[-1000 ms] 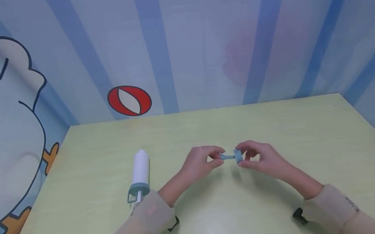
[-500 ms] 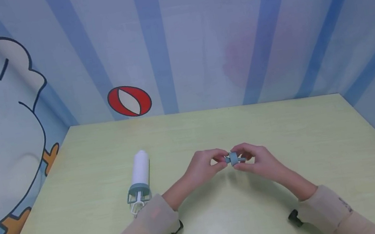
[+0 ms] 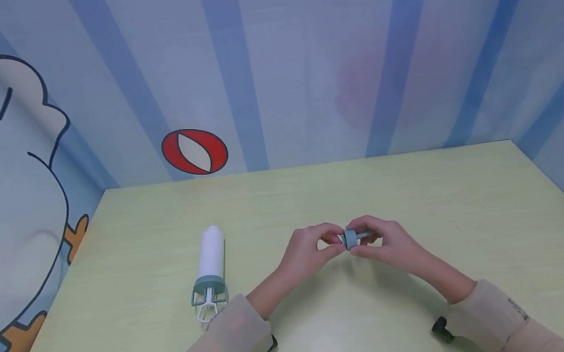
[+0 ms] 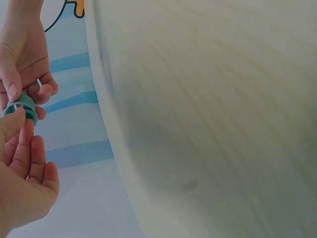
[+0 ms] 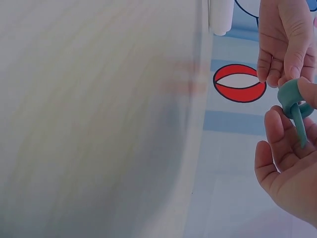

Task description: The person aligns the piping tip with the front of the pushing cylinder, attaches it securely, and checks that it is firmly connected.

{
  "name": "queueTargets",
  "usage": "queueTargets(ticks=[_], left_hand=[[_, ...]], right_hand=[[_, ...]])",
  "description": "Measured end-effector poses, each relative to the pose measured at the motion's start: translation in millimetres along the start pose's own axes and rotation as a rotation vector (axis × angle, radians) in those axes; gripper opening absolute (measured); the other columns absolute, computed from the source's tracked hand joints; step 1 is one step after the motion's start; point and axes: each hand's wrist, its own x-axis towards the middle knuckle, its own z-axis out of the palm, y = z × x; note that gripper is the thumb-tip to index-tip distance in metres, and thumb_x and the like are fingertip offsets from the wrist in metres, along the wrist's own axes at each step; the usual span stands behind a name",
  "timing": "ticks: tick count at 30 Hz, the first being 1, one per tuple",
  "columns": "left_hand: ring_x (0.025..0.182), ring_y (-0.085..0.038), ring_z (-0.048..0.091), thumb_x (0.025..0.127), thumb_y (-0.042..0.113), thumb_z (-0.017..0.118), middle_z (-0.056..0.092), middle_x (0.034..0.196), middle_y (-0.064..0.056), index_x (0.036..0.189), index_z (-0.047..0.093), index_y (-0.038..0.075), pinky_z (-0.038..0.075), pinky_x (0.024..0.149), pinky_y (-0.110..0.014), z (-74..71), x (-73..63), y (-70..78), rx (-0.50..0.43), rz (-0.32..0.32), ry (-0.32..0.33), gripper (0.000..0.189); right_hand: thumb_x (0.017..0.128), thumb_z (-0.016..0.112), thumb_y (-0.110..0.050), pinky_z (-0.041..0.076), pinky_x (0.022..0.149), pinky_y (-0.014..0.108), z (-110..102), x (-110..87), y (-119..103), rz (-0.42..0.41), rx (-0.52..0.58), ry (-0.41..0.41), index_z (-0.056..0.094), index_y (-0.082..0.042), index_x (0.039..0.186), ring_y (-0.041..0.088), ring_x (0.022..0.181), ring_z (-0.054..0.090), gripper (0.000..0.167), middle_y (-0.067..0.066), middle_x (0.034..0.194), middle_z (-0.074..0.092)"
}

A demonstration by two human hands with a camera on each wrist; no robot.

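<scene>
Over the middle of the table, both hands meet at a small teal ring. Pinched between the thumb and fingers of my right hand, the ring has a slim teal nozzle passing through it. The nozzle's tapered tip points toward the right palm. My left hand pinches the nozzle's other end, at the ring's left side and mostly hidden by fingertips. In the left wrist view the ring shows its hollow side between the two hands.
A white tube with a teal collar lies on the table left of the hands, its white plunger handle beside the left sleeve. Behind the pale table stands a printed blue striped backdrop.
The hands have come together: the nozzle, held left of the ring a second ago, now passes through it, its tip sticking out to the right. The tube has stayed put.
</scene>
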Motion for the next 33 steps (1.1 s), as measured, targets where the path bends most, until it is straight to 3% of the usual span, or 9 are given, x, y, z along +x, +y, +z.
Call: queueTargets(ticks=[6, 13, 19, 25, 33], left_hand=[[0.077, -0.007, 0.059, 0.079, 0.021, 0.065, 0.065, 0.08, 0.004, 0.093, 0.062, 0.013, 0.042, 0.067, -0.021, 2.3, -1.0, -1.9, 0.001, -0.016, 0.028, 0.016], [0.074, -0.007, 0.059, 0.077, 0.022, 0.068, 0.065, 0.08, 0.003, 0.087, 0.062, 0.012, 0.044, 0.067, -0.021, 1.7, -1.6, -0.9, 0.027, -0.031, 0.044, 0.015], [0.071, -0.006, 0.058, 0.077, 0.023, 0.068, 0.064, 0.078, 0.003, 0.084, 0.06, 0.012, 0.043, 0.067, -0.019, 1.1, -2.3, -1.8, 0.061, -0.043, 0.038, 0.015], [0.071, -0.007, 0.057, 0.077, 0.025, 0.067, 0.064, 0.077, 0.003, 0.084, 0.06, 0.011, 0.043, 0.068, -0.02, -0.6, -3.9, -1.0, 0.115, -0.044, 0.023, 0.017], [0.075, -0.009, 0.054, 0.077, 0.03, 0.067, 0.059, 0.074, 0.008, 0.088, 0.06, 0.013, 0.043, 0.069, -0.021, -11.0, -7.5, -3.4, 0.175, -0.096, -0.01, 0.021]], right_hand=[[0.079, 0.065, -0.017, 0.047, 0.065, 0.025, 2.5, -0.4, -1.4, 0.001, 0.054, -0.019, 0.057, -0.006, 0.106, 0.007, 0.074, 0.057, 0.03, 0.007, 0.091, 0.063], [0.079, 0.065, -0.016, 0.048, 0.073, 0.025, 4.9, -1.2, -4.9, -0.041, 0.043, -0.035, 0.058, -0.006, 0.105, 0.007, 0.08, 0.059, 0.029, 0.006, 0.094, 0.064], [0.079, 0.065, -0.016, 0.045, 0.063, 0.02, 6.8, -1.6, -10.5, -0.045, 0.024, -0.045, 0.058, -0.006, 0.104, 0.007, 0.07, 0.052, 0.029, 0.005, 0.091, 0.063], [0.079, 0.065, -0.019, 0.032, 0.047, 0.017, 7.8, -1.2, -12.8, -0.079, -0.084, -0.055, 0.057, -0.008, 0.104, 0.006, 0.049, 0.034, 0.028, 0.001, 0.083, 0.059], [0.08, 0.064, -0.02, 0.033, 0.048, 0.018, 1.8, 1.3, -11.7, -0.082, -0.253, -0.042, 0.056, -0.009, 0.108, 0.006, 0.051, 0.035, 0.031, 0.0, 0.088, 0.06]])
